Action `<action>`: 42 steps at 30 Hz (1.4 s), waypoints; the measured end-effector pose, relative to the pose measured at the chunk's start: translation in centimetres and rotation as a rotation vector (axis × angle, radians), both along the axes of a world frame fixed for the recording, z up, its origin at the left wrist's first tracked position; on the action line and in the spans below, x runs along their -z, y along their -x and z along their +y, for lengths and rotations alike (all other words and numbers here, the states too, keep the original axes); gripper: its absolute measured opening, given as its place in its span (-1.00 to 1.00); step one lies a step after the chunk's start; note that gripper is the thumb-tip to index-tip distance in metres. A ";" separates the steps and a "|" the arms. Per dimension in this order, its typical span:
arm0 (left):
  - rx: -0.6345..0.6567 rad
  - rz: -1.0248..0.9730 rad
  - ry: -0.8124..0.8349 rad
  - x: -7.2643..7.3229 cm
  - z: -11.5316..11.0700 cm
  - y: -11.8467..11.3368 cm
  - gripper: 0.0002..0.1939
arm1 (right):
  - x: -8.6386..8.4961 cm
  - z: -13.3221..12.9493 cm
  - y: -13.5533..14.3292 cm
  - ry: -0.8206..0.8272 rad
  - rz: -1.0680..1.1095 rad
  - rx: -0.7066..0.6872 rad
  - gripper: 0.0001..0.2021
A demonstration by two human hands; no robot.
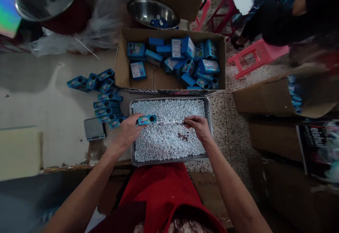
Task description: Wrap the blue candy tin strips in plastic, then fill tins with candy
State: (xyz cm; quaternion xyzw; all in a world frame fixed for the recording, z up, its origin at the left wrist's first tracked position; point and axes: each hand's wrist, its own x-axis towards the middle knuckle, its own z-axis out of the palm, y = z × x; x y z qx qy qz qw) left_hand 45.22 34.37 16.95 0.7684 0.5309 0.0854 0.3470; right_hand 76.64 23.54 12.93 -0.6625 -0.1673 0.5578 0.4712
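Note:
My left hand (129, 129) grips a small blue box (146, 120) that has a round dark hole near one end of its top face. This box is held over a metal tray (134, 159) full of small white candies (159, 141). The fingers of my right hand (197, 125) are closed on the end of a narrow scoop (182, 121). White candies line the scoop, which points left towards the box's holed end. Its exact shape is hard to make out. Below the scoop, a bare patch of tray bottom shows among the candies.
Behind the tray stands a cardboard carton (118, 61) with many blue boxes. More holed boxes (107, 104) stand in a row at left, beside a small digital scale (94, 129). A steel bowl (137, 9) holds blue pieces. Pink stools (261, 53) and another person (286, 17) are at right.

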 end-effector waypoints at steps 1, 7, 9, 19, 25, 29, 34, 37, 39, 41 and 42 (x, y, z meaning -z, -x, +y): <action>-0.008 0.000 -0.012 -0.1 0.0 -0.1 -0.66 | -1.0 0.5 0.0 -0.019 -0.001 -0.004 -0.71; -0.030 0.011 -0.070 0.0 -0.1 0.0 -0.64 | -4.1 2.9 0.1 -0.063 -0.026 -0.064 -0.73; -0.024 -0.006 -0.068 -0.3 -0.2 -0.1 -0.64 | -4.3 3.4 0.6 -0.057 -0.037 -0.075 -0.73; -0.122 -0.142 0.125 -2.2 -1.4 -1.5 -0.70 | -12.2 5.0 4.8 -0.259 -0.926 -0.612 -0.77; -0.125 -0.223 0.109 0.4 -1.7 -1.8 -0.66 | -12.2 3.7 3.2 -0.113 -0.948 -0.670 -0.68; -0.135 -0.257 0.129 0.9 -1.7 -1.1 -0.67 | -7.8 -1.5 -2.4 0.097 -0.614 -0.440 -0.77; -0.235 -0.283 0.210 0.4 -1.8 0.2 -0.65 | -0.7 -7.6 -8.3 0.242 -0.586 -0.255 -0.64; -0.307 -0.274 0.240 0.4 -2.7 0.4 -0.62 | 4.0 -7.4 -6.8 0.222 -0.519 -0.300 -0.64; -0.358 -0.268 0.233 0.7 -3.6 0.2 -0.61 | 6.9 -5.9 -3.9 0.184 -0.439 -0.350 -0.65; -0.423 -0.282 0.231 1.1 -4.7 -0.1 -0.59 | 9.1 -4.1 -0.8 0.143 -0.352 -0.395 -0.64; -0.466 -0.310 0.236 1.3 -5.4 -0.2 -0.57 | 9.8 -3.4 0.4 0.125 -0.311 -0.411 -0.64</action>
